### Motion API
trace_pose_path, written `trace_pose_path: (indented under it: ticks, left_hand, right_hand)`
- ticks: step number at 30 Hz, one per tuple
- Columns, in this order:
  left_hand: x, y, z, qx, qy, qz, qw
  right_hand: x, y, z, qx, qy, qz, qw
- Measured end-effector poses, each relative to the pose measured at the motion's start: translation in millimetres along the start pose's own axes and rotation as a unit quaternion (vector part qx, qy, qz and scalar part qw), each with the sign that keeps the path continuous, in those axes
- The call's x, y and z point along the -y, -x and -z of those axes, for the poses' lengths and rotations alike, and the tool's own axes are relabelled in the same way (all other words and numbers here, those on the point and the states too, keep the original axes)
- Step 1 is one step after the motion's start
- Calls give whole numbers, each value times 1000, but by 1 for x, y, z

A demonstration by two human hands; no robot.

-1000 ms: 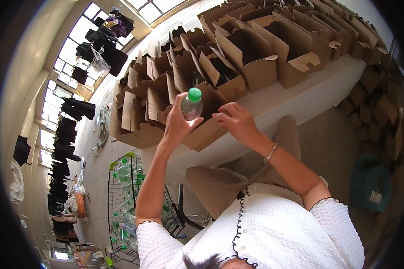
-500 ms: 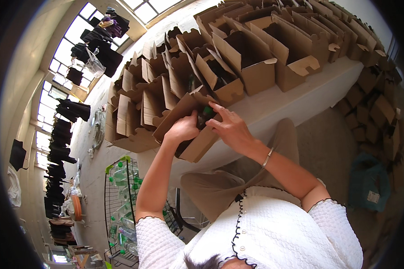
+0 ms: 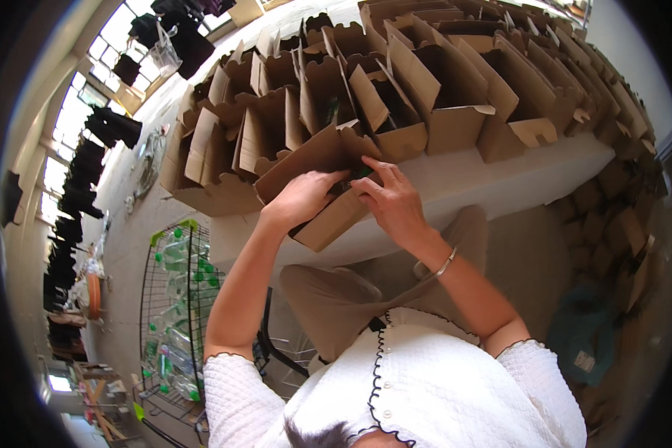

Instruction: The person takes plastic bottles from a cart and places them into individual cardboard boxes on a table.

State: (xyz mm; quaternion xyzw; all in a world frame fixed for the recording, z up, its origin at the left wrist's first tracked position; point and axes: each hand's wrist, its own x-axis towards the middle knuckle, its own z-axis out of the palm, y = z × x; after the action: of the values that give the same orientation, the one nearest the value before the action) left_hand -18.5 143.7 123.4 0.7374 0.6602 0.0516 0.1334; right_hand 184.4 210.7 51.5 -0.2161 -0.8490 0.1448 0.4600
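Note:
A narrow brown cardboard box with upright flaps lies tilted in front of me. Inside it, between my hands, a small green-topped dark thing shows; most of it is hidden. My left hand reaches over the box's left side, its thumb and fingertips bent down inside, where what they hold cannot be made out. On the opposite end, my right hand has its fingers bent over the box's rim, the index finger at the far flap. Just beyond stands another open cardboard box with a dark thing in it.
Rows of open cardboard boxes fill the pale ledge beyond my hands. At left stands a wire cart with green-capped clear plastic bottles. A pile of cardboard and a teal bag lie at right.
Both hands stay at the same box, and my fingers sit over more of the green-topped thing, so less of it shows. The view has shifted slightly.

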Motion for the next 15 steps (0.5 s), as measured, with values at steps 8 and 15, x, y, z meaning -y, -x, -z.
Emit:
trace_pose_path:
  ticks: [8, 15]
  left_hand:
    - [-11, -45, -8, 95, -54, 44, 993]
    - [-3, -42, -18, 48, 12, 57, 997]
  right_hand:
    - [-4, 1, 5, 16, 5, 13, 1000]
    - [-4, 0, 5, 35, -26, 24, 999]
